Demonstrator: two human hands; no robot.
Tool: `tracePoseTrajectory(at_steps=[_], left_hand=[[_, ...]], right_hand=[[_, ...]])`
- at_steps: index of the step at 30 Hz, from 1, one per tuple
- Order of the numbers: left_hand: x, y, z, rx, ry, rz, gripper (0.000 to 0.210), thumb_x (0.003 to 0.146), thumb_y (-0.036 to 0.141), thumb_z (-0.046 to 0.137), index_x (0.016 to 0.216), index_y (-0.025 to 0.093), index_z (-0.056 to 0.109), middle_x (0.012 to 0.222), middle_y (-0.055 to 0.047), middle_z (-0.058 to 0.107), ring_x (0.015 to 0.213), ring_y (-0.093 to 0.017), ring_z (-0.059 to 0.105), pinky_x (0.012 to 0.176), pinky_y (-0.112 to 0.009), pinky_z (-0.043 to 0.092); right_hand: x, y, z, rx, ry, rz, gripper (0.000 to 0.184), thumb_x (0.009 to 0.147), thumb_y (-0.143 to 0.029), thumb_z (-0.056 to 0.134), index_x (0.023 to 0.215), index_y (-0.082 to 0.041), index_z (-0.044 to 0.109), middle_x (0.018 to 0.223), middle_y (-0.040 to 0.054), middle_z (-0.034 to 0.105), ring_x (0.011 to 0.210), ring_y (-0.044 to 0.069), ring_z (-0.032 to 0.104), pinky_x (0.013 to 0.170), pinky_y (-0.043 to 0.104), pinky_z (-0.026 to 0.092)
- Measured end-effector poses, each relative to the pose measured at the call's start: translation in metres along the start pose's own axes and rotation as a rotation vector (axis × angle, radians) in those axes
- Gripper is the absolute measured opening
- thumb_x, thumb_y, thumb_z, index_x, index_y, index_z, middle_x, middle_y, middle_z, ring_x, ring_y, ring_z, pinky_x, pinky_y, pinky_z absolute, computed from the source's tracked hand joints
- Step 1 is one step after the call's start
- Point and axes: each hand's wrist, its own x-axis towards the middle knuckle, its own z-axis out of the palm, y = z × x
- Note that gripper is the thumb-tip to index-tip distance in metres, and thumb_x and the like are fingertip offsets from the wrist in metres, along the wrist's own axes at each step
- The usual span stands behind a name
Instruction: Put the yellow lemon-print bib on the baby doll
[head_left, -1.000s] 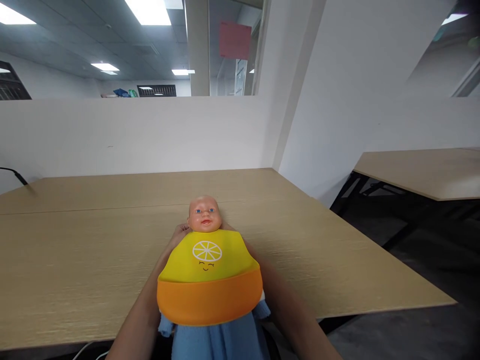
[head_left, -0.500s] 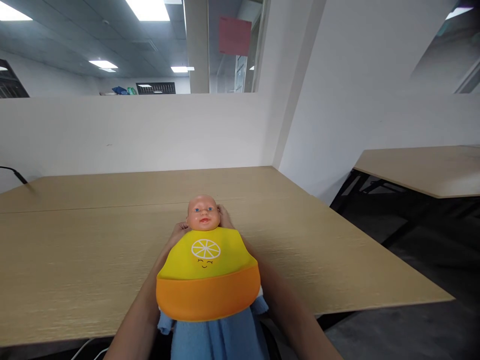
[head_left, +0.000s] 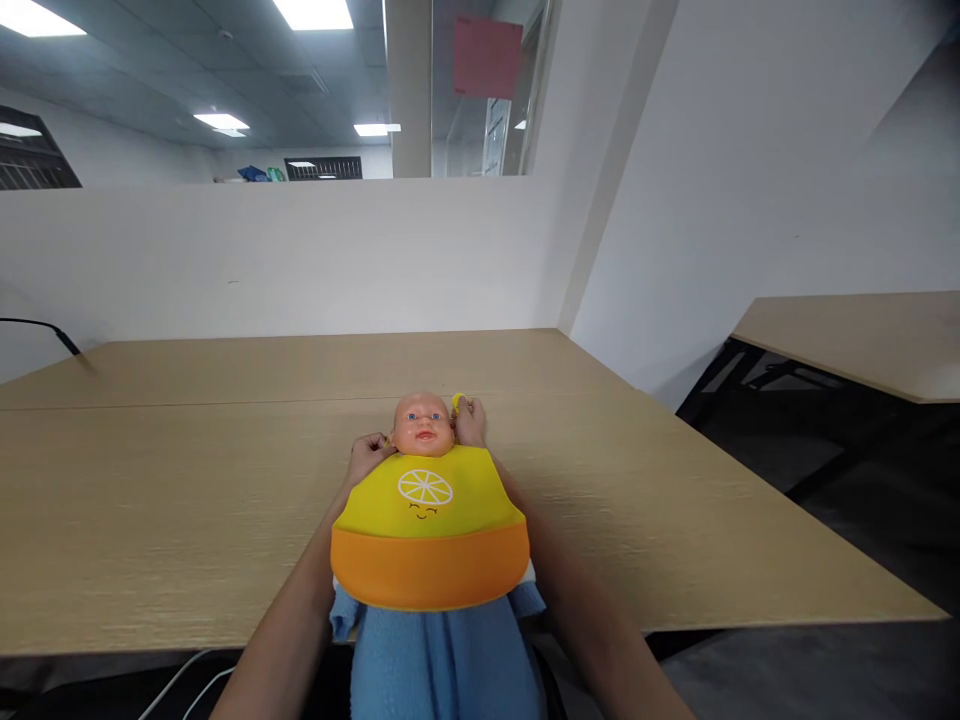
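Right hand (head_left: 471, 426) in a pinch on curved, smooth bib strap (head_left: 458, 401), left hand (head_left: 369, 456) (half-hidden) probably likewise

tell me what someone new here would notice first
Probably the bright yellow-and-orange bib, spread over the front of the doll at bottom centre. Just above it sits the doll's bald head, with the left hand at one side and the right hand at the other, pinching a small yellow piece. A pink sheet stands out at the top.
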Motion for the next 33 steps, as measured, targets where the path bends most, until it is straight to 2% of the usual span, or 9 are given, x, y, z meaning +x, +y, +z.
tracePoseTrajectory(at_steps=[4, 9, 14, 18, 22, 24, 26, 30, 33], left_hand=[[0.006, -0.009, 0.0, 0.035, 0.021, 0.026, 0.039, 0.045, 0.034, 0.073, 0.041, 0.019, 0.037, 0.043, 0.007, 0.033, 0.045, -0.006, 0.03, 0.046, -0.022, 0.022], [0.008, -0.012, -0.002, 0.061, 0.105, 0.032, 0.034, 0.045, 0.027, 0.071, 0.039, 0.018, 0.039, 0.041, 0.007, 0.033, 0.043, -0.006, 0.029, 0.045, -0.022, 0.019], [0.009, -0.007, -0.011, -0.01, 0.256, 0.019, 0.03, 0.049, 0.02, 0.069, 0.039, 0.018, 0.041, 0.039, 0.008, 0.033, 0.041, -0.006, 0.029, 0.043, -0.022, 0.019], [0.002, 0.004, -0.014, -0.164, 0.318, 0.037, 0.027, 0.057, 0.026, 0.067, 0.045, 0.018, 0.044, 0.044, 0.007, 0.04, 0.042, -0.007, 0.038, 0.046, -0.021, 0.03], [-0.009, 0.017, -0.013, -0.503, 0.187, 0.033, 0.02, 0.057, 0.026, 0.072, 0.057, 0.016, 0.055, 0.063, 0.001, 0.061, 0.057, -0.011, 0.054, 0.056, -0.022, 0.042], [-0.013, 0.021, -0.013, -0.643, 0.104, 0.015, 0.017, 0.056, 0.023, 0.075, 0.062, 0.015, 0.06, 0.069, -0.001, 0.066, 0.06, -0.011, 0.057, 0.058, -0.021, 0.044], [-0.016, 0.024, -0.013, -0.688, 0.044, 0.009, 0.017, 0.057, 0.02, 0.076, 0.067, 0.015, 0.063, 0.07, -0.001, 0.067, 0.059, -0.011, 0.058, 0.057, -0.02, 0.045], [-0.019, 0.026, -0.012, -0.677, -0.043, -0.013, 0.023, 0.056, 0.016, 0.078, 0.077, 0.016, 0.067, 0.071, 0.0, 0.069, 0.06, -0.011, 0.062, 0.059, -0.021, 0.048], [-0.019, 0.024, -0.012, -0.67, -0.078, -0.003, 0.025, 0.056, 0.016, 0.079, 0.079, 0.016, 0.069, 0.076, -0.001, 0.071, 0.064, -0.013, 0.064, 0.063, -0.023, 0.05]], right_hand=[[0.018, 0.014, -0.004, 0.075, 0.0, 0.035, 0.022, 0.08, -0.035, 0.045, 0.068, -0.024, 0.03, 0.048, -0.0108, 0.027, 0.041, 0.007, 0.028, 0.042, 0.021, 0.027], [0.035, 0.021, -0.008, 0.094, 0.013, 0.032, 0.029, 0.076, -0.038, 0.056, 0.065, -0.022, 0.035, 0.047, -0.0099, 0.034, 0.039, 0.006, 0.032, 0.039, 0.02, 0.026], [0.054, 0.006, -0.021, 0.135, 0.014, 0.003, 0.036, 0.07, -0.041, 0.064, 0.063, -0.022, 0.035, 0.047, -0.0107, 0.03, 0.038, 0.005, 0.026, 0.036, 0.02, 0.018], [0.06, -0.016, -0.033, 0.239, -0.033, -0.03, 0.041, 0.065, -0.047, 0.068, 0.064, -0.021, 0.037, 0.051, -0.0094, 0.034, 0.039, 0.004, 0.025, 0.036, 0.021, 0.017], [0.051, -0.037, -0.037, 0.341, -0.185, 0.004, 0.035, 0.066, -0.051, 0.064, 0.069, -0.02, 0.046, 0.061, -0.006, 0.046, 0.042, 0.004, 0.032, 0.036, 0.021, 0.022], [0.043, -0.048, -0.036, 0.376, -0.299, 0.023, 0.03, 0.065, -0.045, 0.065, 0.071, -0.02, 0.051, 0.064, -0.0051, 0.05, 0.045, 0.004, 0.038, 0.039, 0.021, 0.026], [0.034, -0.059, -0.033, 0.366, -0.434, 0.013, 0.025, 0.062, -0.037, 0.07, 0.074, -0.019, 0.057, 0.065, -0.0047, 0.053, 0.048, 0.004, 0.042, 0.042, 0.02, 0.03], [0.011, -0.078, -0.021, 0.187, -0.696, -0.058, 0.03, 0.058, -0.03, 0.076, 0.083, -0.018, 0.064, 0.075, -0.0019, 0.061, 0.06, 0.008, 0.053, 0.054, 0.021, 0.041], [-0.008, -0.085, -0.005, -0.057, -0.915, -0.147, 0.026, 0.064, -0.034, 0.073, 0.082, -0.017, 0.063, 0.079, 0.0011, 0.064, 0.07, 0.013, 0.058, 0.064, 0.025, 0.046]])
